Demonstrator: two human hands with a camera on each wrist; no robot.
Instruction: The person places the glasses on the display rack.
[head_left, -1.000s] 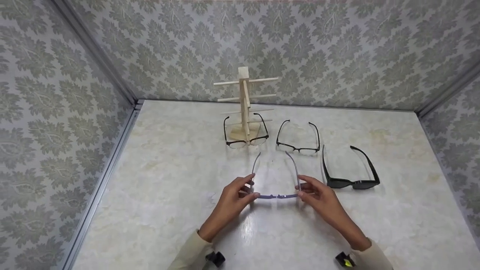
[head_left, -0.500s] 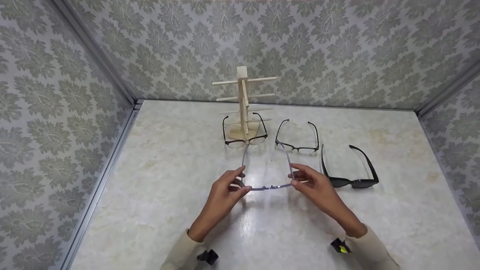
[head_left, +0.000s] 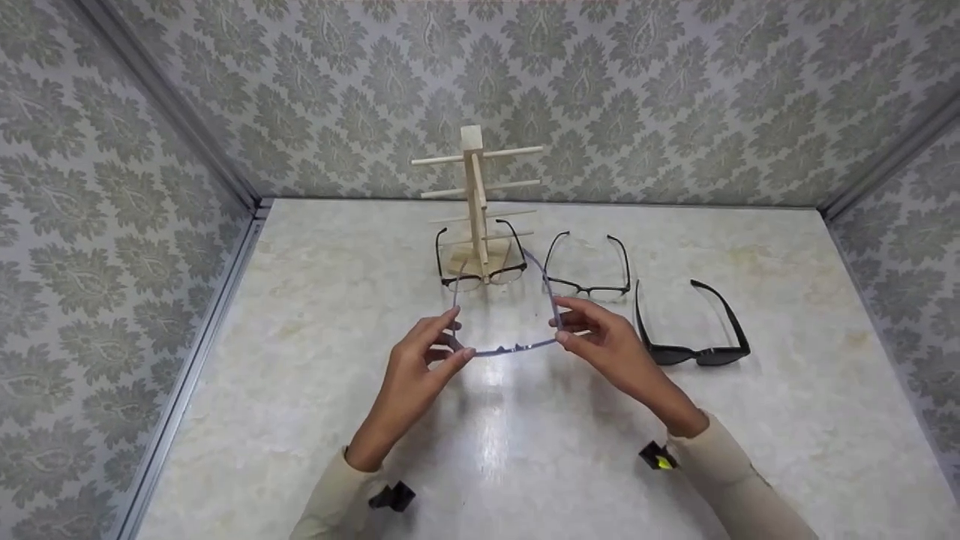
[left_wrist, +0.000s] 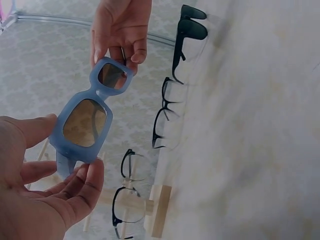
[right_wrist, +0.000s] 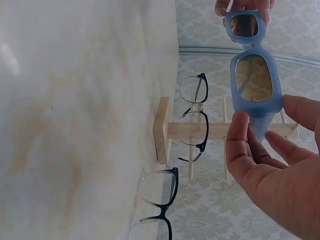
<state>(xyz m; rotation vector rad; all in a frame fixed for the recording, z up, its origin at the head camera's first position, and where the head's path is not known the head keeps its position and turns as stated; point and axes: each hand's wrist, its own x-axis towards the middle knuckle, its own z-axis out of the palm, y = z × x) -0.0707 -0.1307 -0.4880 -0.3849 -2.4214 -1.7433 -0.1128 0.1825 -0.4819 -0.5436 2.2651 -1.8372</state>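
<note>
Blue-framed sunglasses (left_wrist: 84,122) with brownish lenses are held above the table between both hands, temples spread toward the wooden stand. My left hand (head_left: 420,367) pinches one hinge corner between thumb and fingers. At the opposite corner my right hand (head_left: 604,345) grips the frame the same way. Beyond them rises a wooden eyewear stand (head_left: 472,172) with several crossbars. On its lowest bar hang black half-rim glasses (head_left: 460,283). In the right wrist view the blue sunglasses (right_wrist: 254,80) show both lenses, the far one near the left hand's fingers.
Right of the stand, another pair of black-framed glasses (head_left: 587,289) lies on the marbled table (head_left: 300,300) with temples pointing back. Black sunglasses (head_left: 697,354) lie farther right, close to the right hand. Patterned wall panels (head_left: 570,90) enclose the table at the back and sides.
Both hands have carried the blue sunglasses forward and to the left, toward the stand. In the head view the temple tips now overlap the stand's base area. The other eyewear stays in place.
</note>
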